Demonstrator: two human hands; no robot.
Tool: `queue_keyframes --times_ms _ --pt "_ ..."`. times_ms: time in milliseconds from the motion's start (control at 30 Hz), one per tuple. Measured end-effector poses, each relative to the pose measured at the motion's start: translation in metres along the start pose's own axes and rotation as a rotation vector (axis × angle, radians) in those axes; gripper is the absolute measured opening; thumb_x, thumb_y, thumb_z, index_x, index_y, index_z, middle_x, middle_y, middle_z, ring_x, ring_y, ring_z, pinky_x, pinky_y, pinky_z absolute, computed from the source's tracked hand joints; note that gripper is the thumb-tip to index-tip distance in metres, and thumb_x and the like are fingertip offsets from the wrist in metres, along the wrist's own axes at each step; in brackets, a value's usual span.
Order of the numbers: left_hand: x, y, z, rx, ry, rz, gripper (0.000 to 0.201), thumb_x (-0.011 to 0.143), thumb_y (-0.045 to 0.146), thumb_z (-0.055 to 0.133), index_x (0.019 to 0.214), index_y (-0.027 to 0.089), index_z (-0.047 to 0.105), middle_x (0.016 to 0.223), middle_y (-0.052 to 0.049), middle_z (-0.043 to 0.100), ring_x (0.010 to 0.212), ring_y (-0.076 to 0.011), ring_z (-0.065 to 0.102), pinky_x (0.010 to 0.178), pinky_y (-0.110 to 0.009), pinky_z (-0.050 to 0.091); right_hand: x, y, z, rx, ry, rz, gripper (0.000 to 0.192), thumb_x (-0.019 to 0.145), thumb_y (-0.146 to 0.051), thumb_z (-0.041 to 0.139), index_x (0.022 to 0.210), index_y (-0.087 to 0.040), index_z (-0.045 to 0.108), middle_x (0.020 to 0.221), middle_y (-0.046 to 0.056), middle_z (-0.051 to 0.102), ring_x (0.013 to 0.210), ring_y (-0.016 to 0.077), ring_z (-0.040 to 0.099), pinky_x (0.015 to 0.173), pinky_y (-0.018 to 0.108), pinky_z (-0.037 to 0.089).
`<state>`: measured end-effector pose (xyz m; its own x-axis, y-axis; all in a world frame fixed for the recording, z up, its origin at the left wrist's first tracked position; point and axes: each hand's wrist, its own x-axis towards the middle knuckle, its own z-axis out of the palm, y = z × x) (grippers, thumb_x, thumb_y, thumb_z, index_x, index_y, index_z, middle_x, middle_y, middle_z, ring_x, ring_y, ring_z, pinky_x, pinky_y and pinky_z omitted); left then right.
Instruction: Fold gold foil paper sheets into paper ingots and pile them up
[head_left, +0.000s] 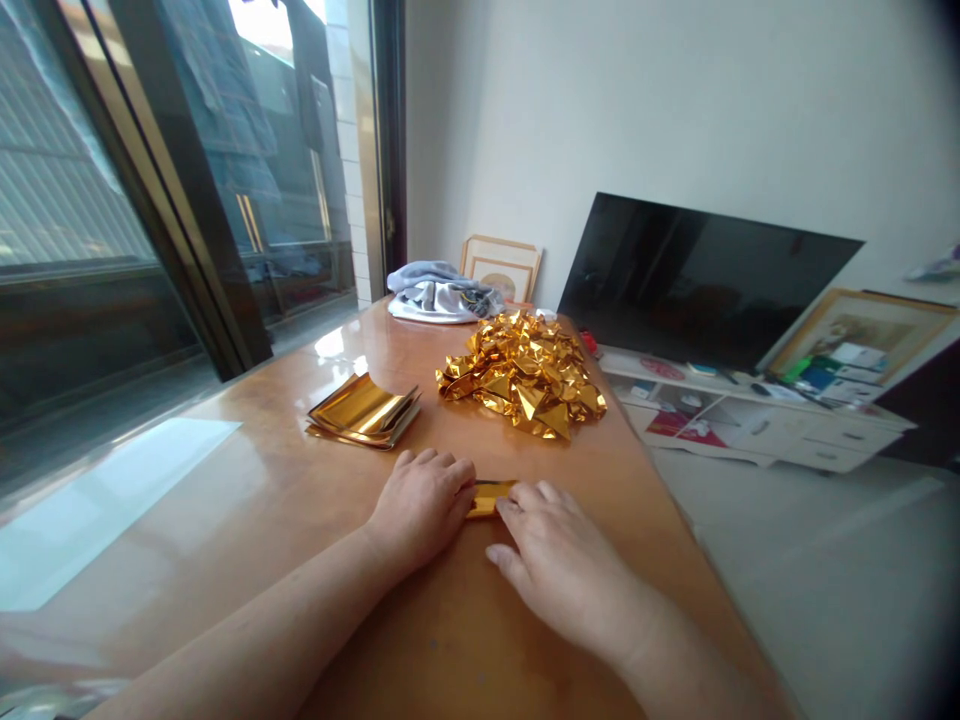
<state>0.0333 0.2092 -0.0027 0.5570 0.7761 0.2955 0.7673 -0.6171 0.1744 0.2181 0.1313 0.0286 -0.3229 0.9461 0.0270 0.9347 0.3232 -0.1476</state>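
A folded strip of gold foil paper (pixel 487 497) lies on the table between my two hands. My left hand (pixel 426 505) is closed at the strip's left end, its fingers curled over it and hiding that part. The fingertips of my right hand (pixel 551 545) rest on the right end, with the thumb spread away from them over the wood. Beyond my left hand sits a stack of flat gold foil sheets (pixel 364 410), slightly curled. A heap of folded gold foil pieces (pixel 529 375) stands farther off, past my right hand.
The glossy wooden table (pixel 300 500) has its right edge close to my right forearm. Folded clothes (pixel 442 292) lie at its far end. A television (pixel 697 275) rests on a low white cabinet (pixel 757 425) to the right. Glass sliding doors (pixel 247 180) are at left.
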Motion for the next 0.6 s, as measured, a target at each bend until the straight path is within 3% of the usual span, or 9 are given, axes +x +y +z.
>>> queue_keyframes --times_ms 600 --pt "-0.0043 0.0058 -0.0078 -0.034 -0.055 -0.010 0.030 0.100 0.038 0.043 0.086 0.022 0.064 0.088 -0.005 0.064 0.089 -0.0218 0.057 0.075 -0.036 0.033 -0.0063 -0.0084 0.0037 -0.044 -0.055 0.070 0.051 0.091 -0.048 0.057 0.130 -0.016 0.065 0.130 0.018 0.061 0.121 0.0361 0.049 0.106 0.049 0.032"
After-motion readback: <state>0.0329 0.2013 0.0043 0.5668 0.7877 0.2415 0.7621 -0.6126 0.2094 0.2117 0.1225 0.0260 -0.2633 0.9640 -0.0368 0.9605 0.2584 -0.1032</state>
